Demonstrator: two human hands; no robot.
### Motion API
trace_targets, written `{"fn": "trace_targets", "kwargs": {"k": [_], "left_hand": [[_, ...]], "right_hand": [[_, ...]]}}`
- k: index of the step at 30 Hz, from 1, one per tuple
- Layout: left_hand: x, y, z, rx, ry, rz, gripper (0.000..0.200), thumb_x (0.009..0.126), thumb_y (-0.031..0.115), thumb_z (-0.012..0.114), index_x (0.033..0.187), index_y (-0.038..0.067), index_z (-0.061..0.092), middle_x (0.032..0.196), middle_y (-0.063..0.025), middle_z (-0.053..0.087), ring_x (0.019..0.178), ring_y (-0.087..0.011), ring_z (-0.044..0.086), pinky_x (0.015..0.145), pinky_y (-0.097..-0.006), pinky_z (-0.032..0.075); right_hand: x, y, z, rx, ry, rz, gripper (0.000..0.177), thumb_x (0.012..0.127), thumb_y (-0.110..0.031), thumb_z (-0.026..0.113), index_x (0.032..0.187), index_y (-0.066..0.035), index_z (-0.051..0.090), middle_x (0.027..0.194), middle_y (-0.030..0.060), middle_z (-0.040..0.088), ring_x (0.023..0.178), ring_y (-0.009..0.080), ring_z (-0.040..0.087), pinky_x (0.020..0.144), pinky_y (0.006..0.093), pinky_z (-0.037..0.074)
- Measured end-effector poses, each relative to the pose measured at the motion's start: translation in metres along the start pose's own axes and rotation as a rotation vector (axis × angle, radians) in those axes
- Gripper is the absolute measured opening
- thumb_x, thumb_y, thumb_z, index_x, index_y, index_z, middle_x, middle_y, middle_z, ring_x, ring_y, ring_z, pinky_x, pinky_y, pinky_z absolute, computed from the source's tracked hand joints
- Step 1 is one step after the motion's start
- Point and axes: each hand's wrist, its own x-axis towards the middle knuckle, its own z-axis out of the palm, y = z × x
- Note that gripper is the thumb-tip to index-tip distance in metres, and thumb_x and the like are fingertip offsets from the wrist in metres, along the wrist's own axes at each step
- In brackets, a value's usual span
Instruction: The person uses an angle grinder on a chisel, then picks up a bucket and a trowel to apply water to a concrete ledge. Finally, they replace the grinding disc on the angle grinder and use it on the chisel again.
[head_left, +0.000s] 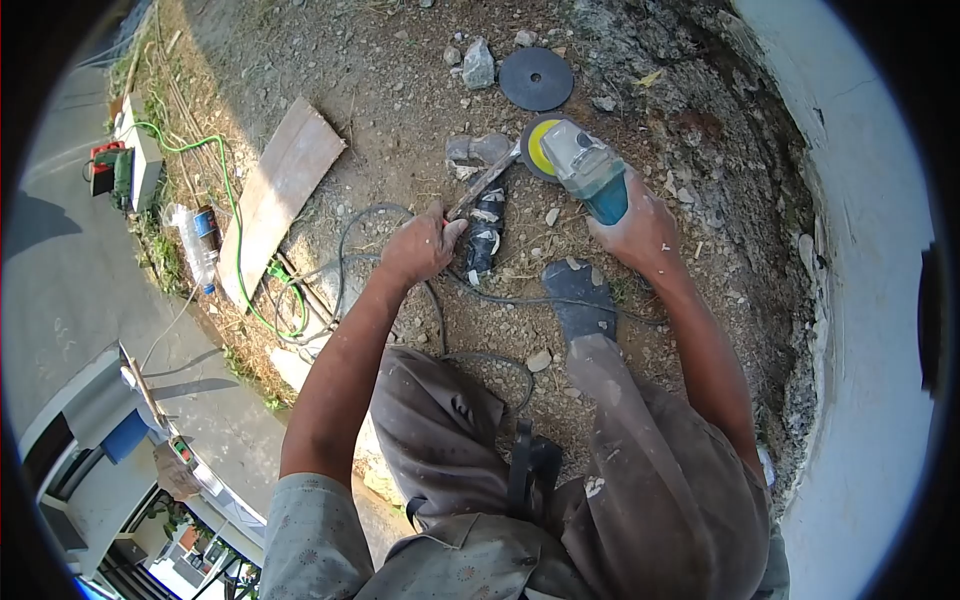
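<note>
My right hand (642, 228) wraps round the teal body of an angle grinder (596, 182) with a clear guard and a yellow-faced disc (541, 148). In my left hand (425, 244) is a long, flat metal tool (487, 186), a bit of red showing at the grip. The tool slants up to the right, its far tip right at the disc's edge. Below it on the dirt lies a dark wrapped bundle (485, 238) with pale flecks. Beyond the grinder, a black disc with a centre hole (520, 82) rests flat on the ground.
A grey cord (500, 299) loops around my shoe (580, 302). To the left are a wooden board (283, 190), a green cable (232, 185), plastic bottles (192, 240) and a paved road (70, 290). A white wall (865, 300) rises at right. Stones (479, 65) dot the dirt.
</note>
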Motion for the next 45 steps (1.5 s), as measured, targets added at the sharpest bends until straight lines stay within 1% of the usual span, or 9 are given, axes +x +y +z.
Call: {"fn": "trace_targets", "kwargs": {"k": [6,9,12,15,17,27,39,42,45], "left_hand": [[-0.001,0.0,0.0,0.005,0.003,0.019,0.048,0.103,0.046,0.048,0.105,-0.001,0.049,0.093,-0.0297,0.066,0.094,-0.049,0.064,0.08,-0.0548,0.05],[0.001,-0.001,-0.001,0.022,0.012,0.027,0.048,0.103,0.047,0.047,0.104,-0.001,0.049,0.093,-0.0297,0.067,0.094,-0.0489,0.064,0.08,-0.0553,0.05],[0.0,-0.002,0.001,-0.001,-0.001,0.029,0.048,0.103,0.046,0.047,0.104,-0.002,0.049,0.093,-0.0298,0.067,0.094,-0.049,0.064,0.081,-0.0551,0.05],[0.0,-0.002,0.002,0.006,0.012,0.03,0.048,0.103,0.046,0.047,0.104,-0.001,0.05,0.093,-0.0297,0.066,0.094,-0.049,0.064,0.081,-0.0549,0.05],[0.002,-0.003,0.001,0.018,0.022,0.036,0.048,0.103,0.046,0.047,0.104,-0.001,0.05,0.093,-0.0295,0.067,0.094,-0.0489,0.064,0.081,-0.0548,0.05],[0.0,0.0,-0.001,0.005,0.02,0.036,0.046,0.103,0.044,0.049,0.103,-0.001,0.05,0.093,-0.0293,0.066,0.093,-0.0487,0.065,0.08,-0.0547,0.05],[-0.003,0.001,0.001,-0.002,0.022,0.031,0.047,0.103,0.045,0.048,0.103,-0.002,0.049,0.092,-0.0303,0.066,0.093,-0.0496,0.064,0.08,-0.055,0.05],[-0.002,0.003,-0.001,0.015,0.034,0.042,0.047,0.103,0.045,0.048,0.103,-0.002,0.048,0.091,-0.0303,0.066,0.093,-0.0497,0.064,0.079,-0.0552,0.05],[-0.002,0.002,0.0,0.006,0.034,0.031,0.048,0.103,0.045,0.048,0.102,-0.002,0.048,0.091,-0.0303,0.066,0.092,-0.0496,0.064,0.079,-0.0555,0.05]], "right_hand": [[0.009,0.0,0.006,-0.033,0.071,0.044,0.078,0.077,-0.03,0.074,0.142,0.002,0.044,0.124,0.0256,0.064,0.11,0.0421,0.065,0.094,0.0489,0.053],[0.008,0.0,0.006,-0.045,0.11,-0.038,0.078,0.077,-0.031,0.074,0.142,0.001,0.044,0.125,0.025,0.063,0.111,0.042,0.065,0.094,0.0488,0.053],[0.01,-0.004,0.004,-0.034,0.085,-0.014,0.078,0.078,-0.031,0.075,0.142,0.0,0.044,0.125,0.0252,0.063,0.11,0.0419,0.065,0.093,0.049,0.053],[0.016,-0.002,0.008,-0.034,0.145,0.007,0.078,0.078,-0.032,0.075,0.143,-0.001,0.044,0.123,0.0246,0.064,0.11,0.0417,0.065,0.093,0.0496,0.053],[0.018,-0.001,0.007,-0.028,0.153,-0.033,0.079,0.078,-0.031,0.076,0.144,-0.002,0.043,0.124,0.0243,0.064,0.11,0.0417,0.065,0.092,0.0501,0.053],[0.02,-0.001,0.013,-0.063,0.123,-0.046,0.084,0.077,-0.032,0.075,0.147,-0.005,0.038,0.124,0.0226,0.063,0.109,0.0418,0.065,0.091,0.0511,0.053],[0.025,-0.011,0.007,-0.028,0.116,0.001,0.082,0.078,-0.032,0.074,0.146,-0.002,0.039,0.125,0.0245,0.063,0.108,0.0426,0.066,0.091,0.0516,0.053],[0.027,-0.006,0.011,-0.043,0.154,-0.099,0.082,0.078,-0.031,0.074,0.146,-0.002,0.039,0.123,0.0258,0.064,0.106,0.0431,0.066,0.09,0.052,0.053],[0.026,-0.012,0.009,-0.026,0.13,-0.006,0.08,0.076,-0.031,0.077,0.143,-0.003,0.043,0.123,0.0252,0.064,0.11,0.0425,0.064,0.094,0.0491,0.052]]}}
